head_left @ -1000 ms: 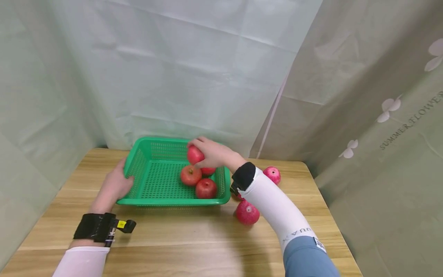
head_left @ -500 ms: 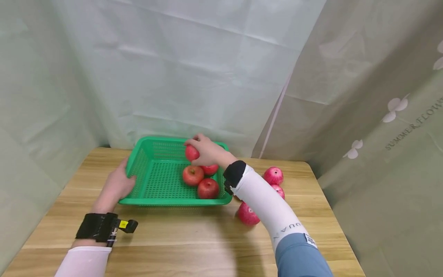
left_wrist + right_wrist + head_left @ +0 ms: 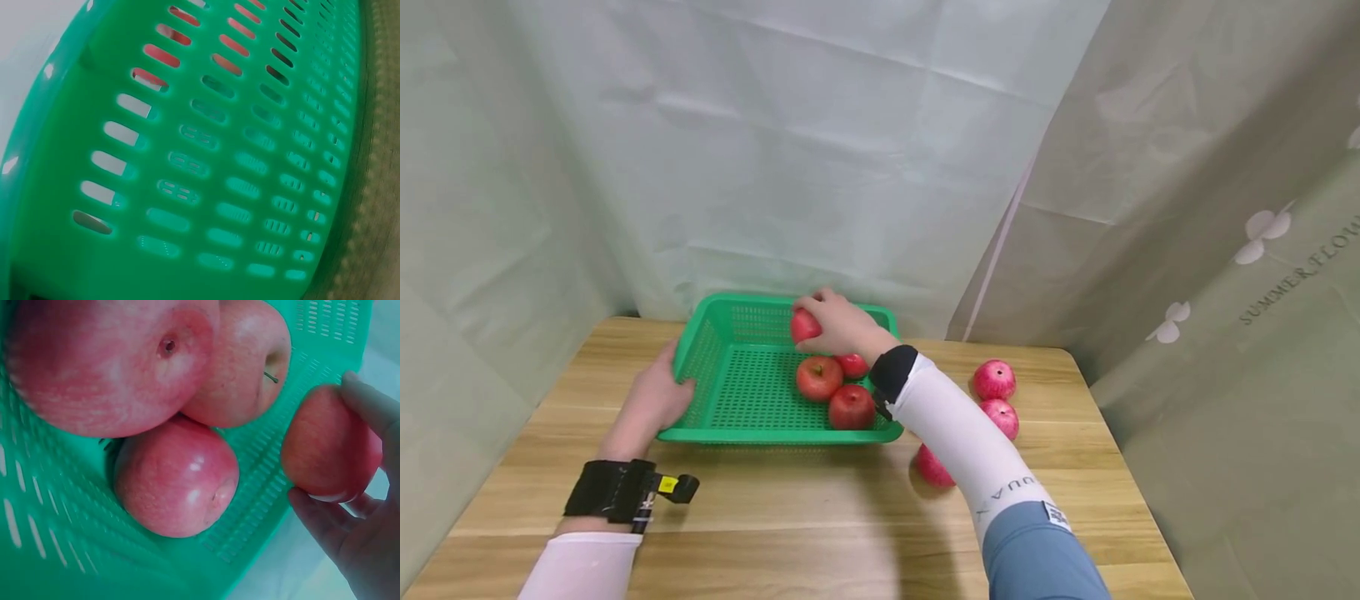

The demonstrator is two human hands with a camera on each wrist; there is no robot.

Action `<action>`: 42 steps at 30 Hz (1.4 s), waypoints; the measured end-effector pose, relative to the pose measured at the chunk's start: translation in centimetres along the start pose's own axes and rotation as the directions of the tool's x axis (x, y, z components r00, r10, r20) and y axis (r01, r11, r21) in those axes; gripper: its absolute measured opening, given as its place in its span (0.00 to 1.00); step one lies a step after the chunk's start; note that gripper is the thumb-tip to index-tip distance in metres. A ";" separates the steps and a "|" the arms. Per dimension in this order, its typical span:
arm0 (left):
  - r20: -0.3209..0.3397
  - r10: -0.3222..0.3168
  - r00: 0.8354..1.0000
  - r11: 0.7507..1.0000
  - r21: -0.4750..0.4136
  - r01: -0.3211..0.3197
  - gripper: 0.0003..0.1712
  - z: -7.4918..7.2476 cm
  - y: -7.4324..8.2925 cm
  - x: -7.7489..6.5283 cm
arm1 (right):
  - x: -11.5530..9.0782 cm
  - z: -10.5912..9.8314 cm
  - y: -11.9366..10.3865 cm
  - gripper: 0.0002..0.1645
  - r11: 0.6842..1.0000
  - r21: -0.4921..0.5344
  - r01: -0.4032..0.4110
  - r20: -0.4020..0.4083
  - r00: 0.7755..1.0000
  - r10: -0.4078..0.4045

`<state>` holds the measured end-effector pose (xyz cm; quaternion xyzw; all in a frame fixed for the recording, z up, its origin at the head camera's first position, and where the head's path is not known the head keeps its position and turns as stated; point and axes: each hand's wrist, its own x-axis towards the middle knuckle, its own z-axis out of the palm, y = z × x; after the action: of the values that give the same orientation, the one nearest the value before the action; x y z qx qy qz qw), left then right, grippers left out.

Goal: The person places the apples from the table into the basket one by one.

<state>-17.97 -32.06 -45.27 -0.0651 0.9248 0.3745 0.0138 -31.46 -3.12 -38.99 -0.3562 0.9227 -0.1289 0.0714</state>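
Note:
My right hand point(image 3: 840, 323) holds a red apple point(image 3: 805, 327) over the back part of a green plastic basket point(image 3: 775, 437). In the right wrist view, thumb and fingers point(image 3: 373, 406) curl round this apple, which hangs apart from the others. Below it, toward the basket's right side, lie an apple with a stem point(image 3: 819, 379), a darker red apple point(image 3: 852, 407) and a third apple point(image 3: 853, 365), partly covered by the hand. My left hand point(image 3: 658, 393) grips the basket's left rim, thumb on the near side. The left wrist view shows only the slotted basket wall point(image 3: 187, 144).
Right of the basket, on the wooden table point(image 3: 790, 533), are an apple at the back point(image 3: 995, 380), another apple point(image 3: 1001, 419) in front of it, and a nearer apple point(image 3: 934, 468) partly behind my right forearm. A pale curtain point(image 3: 820, 167) hangs right behind the table.
My right hand has moved a little left with its apple, uncovering more of the apples on the table. The left hand keeps its grip on the basket.

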 end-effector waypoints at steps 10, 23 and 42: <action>-0.009 -0.004 1.000 1.000 0.011 0.004 0.46 0.0 0.3 -0.2 | 0.8 1.3 -0.8 0.38 0.999 -0.052 -0.013 0.013 1.000 0.014; 0.007 -0.025 1.000 1.000 0.013 0.025 0.46 0.5 0.8 -0.4 | 1.2 2.8 -1.3 0.37 0.996 -0.094 0.007 0.052 0.999 -0.002; 0.007 0.010 1.000 1.000 0.025 -0.010 0.45 1.0 0.9 -1.0 | 0.8 5.6 -2.0 0.38 0.976 -0.214 -0.043 0.090 0.994 0.063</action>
<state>-17.10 -30.64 -45.27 -0.0588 0.9296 0.3634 0.0160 -29.53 -6.18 -43.76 -0.3428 0.9359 -0.0106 0.0808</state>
